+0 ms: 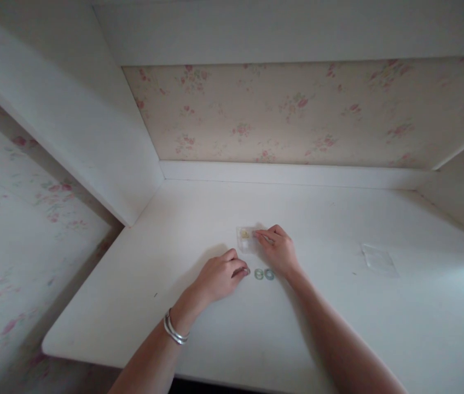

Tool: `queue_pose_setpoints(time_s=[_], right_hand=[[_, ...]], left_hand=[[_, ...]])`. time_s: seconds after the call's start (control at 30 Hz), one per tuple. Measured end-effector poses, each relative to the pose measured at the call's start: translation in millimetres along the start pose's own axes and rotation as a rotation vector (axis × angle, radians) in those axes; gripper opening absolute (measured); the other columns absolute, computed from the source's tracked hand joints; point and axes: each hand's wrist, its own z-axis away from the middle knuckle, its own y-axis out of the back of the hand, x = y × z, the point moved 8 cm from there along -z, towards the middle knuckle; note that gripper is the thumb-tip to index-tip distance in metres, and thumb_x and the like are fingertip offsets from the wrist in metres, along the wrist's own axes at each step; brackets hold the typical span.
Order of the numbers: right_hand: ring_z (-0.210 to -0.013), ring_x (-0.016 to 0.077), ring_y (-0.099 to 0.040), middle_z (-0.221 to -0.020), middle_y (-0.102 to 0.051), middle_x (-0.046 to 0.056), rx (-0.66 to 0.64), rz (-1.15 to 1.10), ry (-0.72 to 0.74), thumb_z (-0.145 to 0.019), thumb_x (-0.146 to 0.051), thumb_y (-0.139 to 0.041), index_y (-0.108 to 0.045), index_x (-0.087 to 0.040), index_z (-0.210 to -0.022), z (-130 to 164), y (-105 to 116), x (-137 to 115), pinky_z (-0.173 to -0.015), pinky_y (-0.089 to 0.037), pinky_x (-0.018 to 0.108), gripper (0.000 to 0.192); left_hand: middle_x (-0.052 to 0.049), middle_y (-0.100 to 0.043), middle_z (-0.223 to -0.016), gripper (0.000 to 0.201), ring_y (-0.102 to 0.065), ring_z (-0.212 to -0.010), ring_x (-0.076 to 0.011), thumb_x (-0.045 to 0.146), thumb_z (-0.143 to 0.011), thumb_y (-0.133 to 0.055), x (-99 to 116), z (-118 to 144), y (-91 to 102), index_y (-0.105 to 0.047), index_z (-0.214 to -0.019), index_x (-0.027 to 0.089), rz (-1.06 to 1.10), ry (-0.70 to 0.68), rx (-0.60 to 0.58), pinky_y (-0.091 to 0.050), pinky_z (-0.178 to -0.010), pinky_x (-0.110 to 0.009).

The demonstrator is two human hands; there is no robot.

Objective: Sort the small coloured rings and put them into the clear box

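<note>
On the white desk, a small clear plastic tray [245,244] with compartments lies in front of me. A yellowish ring-like piece [244,233] sits in its upper left compartment. My right hand [276,246] reaches over the tray's right side, its fingertips pinched together at the upper right; whatever they hold is too small to name. Nearer to me lie a pale green ring [259,274] and a bluish ring [269,274], side by side. To their left, my left hand [224,273] pinches a small dark-edged ring [248,271], mostly covered by the fingers.
A clear plastic lid or sleeve [380,260] lies on the right part of the desk [199,213]. A white side panel [133,180] rises at the left, and a floral-papered wall [273,115] closes off the back. The desk's front left corner is rounded.
</note>
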Motion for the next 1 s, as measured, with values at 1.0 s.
queue_pose_setpoints(time_s=[1.0], right_hand=[[-0.079, 0.0147, -0.053, -0.075, -0.064, 0.000, -0.521, 0.250, 0.486, -0.085, -0.024, -0.057, -0.072, -0.028, -0.080, 52, -11, -65, -0.070, -0.027, 0.030, 0.017]], left_hand=[[-0.002, -0.066, -0.084, 0.024, -0.058, -0.075, -0.0140, 0.033, -0.083, -0.053, -14, -73, 35.6, -0.072, -0.088, 0.020, 0.153, 0.169, 0.244, -0.043, -0.069, -0.024]])
